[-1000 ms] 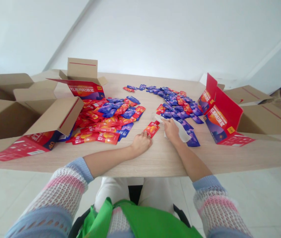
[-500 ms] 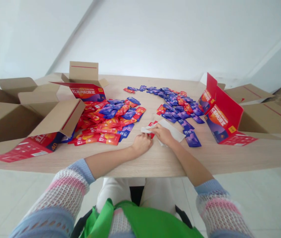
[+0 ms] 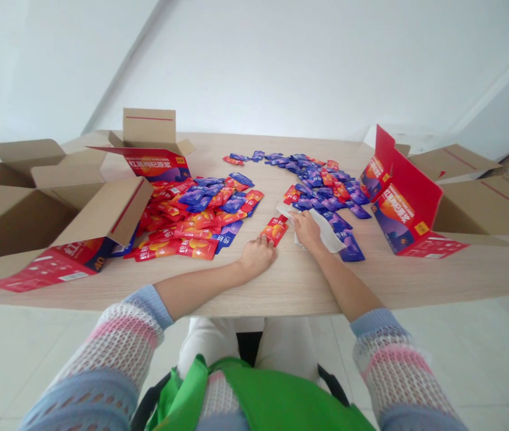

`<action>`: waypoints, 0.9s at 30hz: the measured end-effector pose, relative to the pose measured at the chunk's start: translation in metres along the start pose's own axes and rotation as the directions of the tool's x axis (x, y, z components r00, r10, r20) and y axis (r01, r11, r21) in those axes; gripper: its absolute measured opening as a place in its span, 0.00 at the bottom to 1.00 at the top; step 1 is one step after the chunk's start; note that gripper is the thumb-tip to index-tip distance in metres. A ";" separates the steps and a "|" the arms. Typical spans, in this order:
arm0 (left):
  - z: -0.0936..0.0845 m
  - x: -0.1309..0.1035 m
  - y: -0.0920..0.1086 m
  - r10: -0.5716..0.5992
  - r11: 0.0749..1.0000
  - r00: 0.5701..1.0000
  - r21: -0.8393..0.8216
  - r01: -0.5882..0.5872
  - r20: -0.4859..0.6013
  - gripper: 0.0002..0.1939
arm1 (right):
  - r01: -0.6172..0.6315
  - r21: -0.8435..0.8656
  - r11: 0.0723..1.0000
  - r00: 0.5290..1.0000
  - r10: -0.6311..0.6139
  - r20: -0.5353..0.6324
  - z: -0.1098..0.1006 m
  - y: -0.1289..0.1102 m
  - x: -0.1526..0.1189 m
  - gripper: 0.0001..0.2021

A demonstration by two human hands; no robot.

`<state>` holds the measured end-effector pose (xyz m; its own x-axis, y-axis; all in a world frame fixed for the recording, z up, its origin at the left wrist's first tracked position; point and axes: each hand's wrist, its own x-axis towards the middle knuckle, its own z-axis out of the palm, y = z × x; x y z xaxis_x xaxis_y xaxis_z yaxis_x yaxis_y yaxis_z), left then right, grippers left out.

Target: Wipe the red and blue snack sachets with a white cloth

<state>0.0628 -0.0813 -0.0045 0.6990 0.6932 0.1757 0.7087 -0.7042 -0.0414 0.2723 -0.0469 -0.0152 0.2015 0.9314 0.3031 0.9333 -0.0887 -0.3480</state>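
A red sachet (image 3: 275, 230) lies flat on the table in front of me. My left hand (image 3: 257, 256) is closed at its lower end, the fingertips pinning it down. In my right hand (image 3: 307, 230) is a white cloth or tissue (image 3: 327, 230), gripped so that part of it touches the sachet's upper end and the rest spreads to the right. Under that cloth's right edge a purple sachet (image 3: 351, 248) partly shows. Left of my hands is a heap of red and purple sachets (image 3: 196, 221); a looser, mostly purple pile of sachets (image 3: 321, 185) lies beyond my right hand.
Open red cartons with brown flaps stand at both sides: one at near left (image 3: 70, 263), one behind it (image 3: 155, 161), and one at right (image 3: 405, 215) with another red printed panel (image 3: 375, 167) beside it. The wooden table (image 3: 218, 293) ends close to my body, against a white wall behind.
My right hand has slid the white cloth up and to the right, uncovering most of the red sachet. My left hand stays almost in place at its lower end.
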 end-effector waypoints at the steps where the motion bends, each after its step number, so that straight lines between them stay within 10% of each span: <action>1: 0.000 0.000 0.000 0.005 1.000 1.000 0.003 -0.005 -0.008 0.18 | 0.043 0.060 0.997 0.999 -0.042 -0.014 0.000 0.000 -0.002 0.19; 9: -0.003 0.000 0.001 -0.008 0.999 1.000 -0.037 0.008 0.002 0.18 | 0.424 0.331 0.843 0.829 -0.509 0.233 -0.008 -0.032 -0.027 0.17; 21: -0.003 0.001 0.001 -0.005 1.000 1.000 0.001 0.005 0.020 0.19 | -0.063 -0.095 0.993 0.990 0.074 0.123 -0.003 -0.008 0.003 0.18; 27: -0.004 0.001 0.000 -0.012 1.000 1.000 -0.013 0.012 0.018 0.19 | 0.097 0.127 0.987 0.995 -0.097 -0.008 -0.003 0.011 0.002 0.19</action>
<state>0.0628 -0.0814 -0.0001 0.6919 0.7043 0.1588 0.7161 -0.6975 -0.0262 0.2835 -0.0470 -0.0160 0.1121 0.9328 0.3424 0.9033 0.0480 -0.4264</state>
